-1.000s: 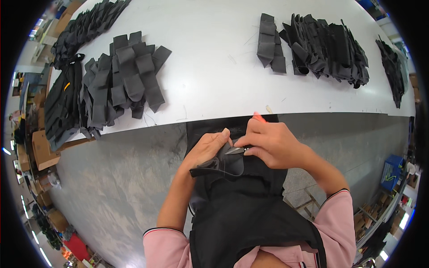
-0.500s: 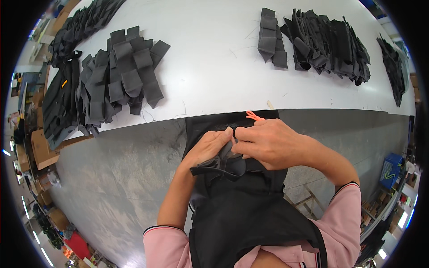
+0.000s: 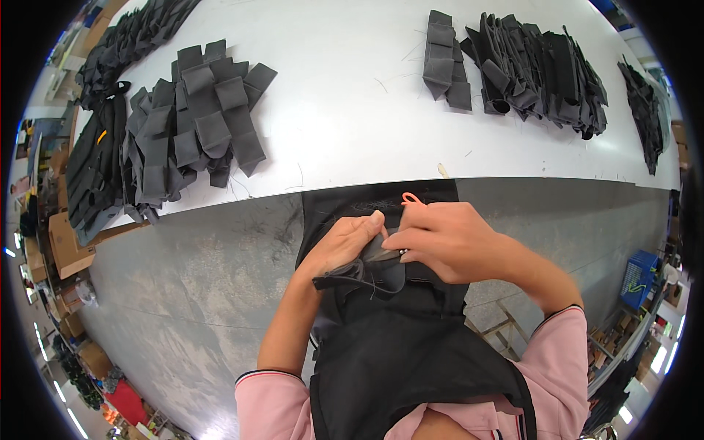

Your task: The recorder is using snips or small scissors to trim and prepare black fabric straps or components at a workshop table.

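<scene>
My left hand (image 3: 345, 246) is closed on a folded dark grey fabric piece (image 3: 378, 275), thumb and fingertips pinching its upper part. The piece hangs over my lap, with loose threads at its lower edge. Right beside it, my right hand (image 3: 451, 242) is closed, its fingertips touching or nearly touching the fabric by my left thumb. An orange cord loop (image 3: 412, 198) sticks out above the right fist, and a small shiny bit shows near its fingertips. Whatever tool the loop belongs to is mostly hidden in the palm. A black apron (image 3: 411, 345) lies beneath both hands, with thread scraps on it.
Ahead stands a white table (image 3: 345, 110), its near edge just beyond my hands. Grey strips lie in a pile (image 3: 213, 110) at left, beside black fabric pieces (image 3: 95, 161). More dark strips (image 3: 539, 73) lie at right. A blue basket (image 3: 639, 279) stands far right.
My right hand has shifted slightly down and turned, its fingers now lower on the fabric. The orange loop has moved a little left. My left hand keeps its pinch.
</scene>
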The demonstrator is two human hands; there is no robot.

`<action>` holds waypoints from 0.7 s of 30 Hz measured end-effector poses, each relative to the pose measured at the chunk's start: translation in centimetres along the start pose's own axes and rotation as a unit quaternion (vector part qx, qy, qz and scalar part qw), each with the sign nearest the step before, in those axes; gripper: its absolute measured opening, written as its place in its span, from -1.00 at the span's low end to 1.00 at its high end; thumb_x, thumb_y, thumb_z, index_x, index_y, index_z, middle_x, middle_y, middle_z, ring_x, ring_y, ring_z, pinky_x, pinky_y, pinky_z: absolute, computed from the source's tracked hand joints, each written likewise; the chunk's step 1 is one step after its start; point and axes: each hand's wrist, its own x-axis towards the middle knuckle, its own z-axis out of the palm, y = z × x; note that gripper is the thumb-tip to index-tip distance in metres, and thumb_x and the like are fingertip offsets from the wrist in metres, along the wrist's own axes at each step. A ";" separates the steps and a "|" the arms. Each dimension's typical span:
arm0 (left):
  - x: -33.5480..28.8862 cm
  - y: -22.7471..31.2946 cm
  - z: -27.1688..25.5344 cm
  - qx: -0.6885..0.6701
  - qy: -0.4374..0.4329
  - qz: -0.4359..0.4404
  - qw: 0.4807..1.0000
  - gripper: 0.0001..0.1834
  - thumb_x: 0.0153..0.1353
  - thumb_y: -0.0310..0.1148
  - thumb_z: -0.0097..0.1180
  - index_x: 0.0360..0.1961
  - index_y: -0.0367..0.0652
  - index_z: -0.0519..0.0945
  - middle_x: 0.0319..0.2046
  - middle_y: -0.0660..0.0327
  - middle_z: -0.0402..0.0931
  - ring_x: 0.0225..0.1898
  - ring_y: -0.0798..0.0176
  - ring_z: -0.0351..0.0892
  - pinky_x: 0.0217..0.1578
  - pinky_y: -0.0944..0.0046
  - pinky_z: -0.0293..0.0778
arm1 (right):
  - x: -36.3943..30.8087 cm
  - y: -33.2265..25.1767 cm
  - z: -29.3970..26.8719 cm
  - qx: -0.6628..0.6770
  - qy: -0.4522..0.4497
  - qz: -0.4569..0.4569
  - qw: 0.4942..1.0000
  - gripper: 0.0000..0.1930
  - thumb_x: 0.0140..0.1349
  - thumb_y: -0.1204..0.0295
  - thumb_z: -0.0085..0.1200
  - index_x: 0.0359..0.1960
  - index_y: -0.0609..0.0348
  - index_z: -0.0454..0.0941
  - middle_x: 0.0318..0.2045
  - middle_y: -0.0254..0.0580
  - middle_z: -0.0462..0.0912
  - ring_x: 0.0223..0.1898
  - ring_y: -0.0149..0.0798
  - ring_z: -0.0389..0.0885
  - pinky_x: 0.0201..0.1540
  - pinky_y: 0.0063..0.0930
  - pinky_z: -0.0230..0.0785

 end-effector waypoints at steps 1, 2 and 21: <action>0.0 0.0 -0.1 0.021 0.015 0.008 1.000 -0.52 0.39 -0.03 -0.16 -0.50 -0.17 0.51 -0.59 0.43 0.39 -0.51 0.57 0.29 -0.47 0.49 0.29 | -0.2 -0.1 0.0 0.026 0.050 0.023 0.998 -0.62 -0.12 0.53 0.25 -0.17 0.05 0.54 -0.44 -0.29 0.40 -0.49 -0.18 0.44 -0.47 -0.37 0.30; 0.1 -0.1 -0.2 0.021 0.016 0.009 1.000 -0.52 0.39 -0.03 -0.16 -0.50 -0.17 0.51 -0.59 0.43 0.39 -0.51 0.57 0.29 -0.47 0.49 0.29 | -0.3 -0.1 0.1 0.026 0.049 0.022 0.998 -0.62 -0.12 0.53 0.25 -0.17 0.05 0.54 -0.44 -0.29 0.40 -0.49 -0.18 0.44 -0.47 -0.37 0.30; 0.0 -1.3 3.7 -0.254 0.150 0.078 0.952 -0.39 -0.09 -0.63 -0.06 0.11 -0.27 0.25 -0.20 0.09 0.41 -0.24 0.24 0.49 -0.35 0.24 0.52 | -1.2 2.9 5.2 0.189 0.219 0.206 0.935 -0.64 -0.15 0.70 0.17 -0.22 0.16 0.57 -0.43 -0.25 0.48 -0.40 -0.34 0.45 -0.36 -0.50 0.33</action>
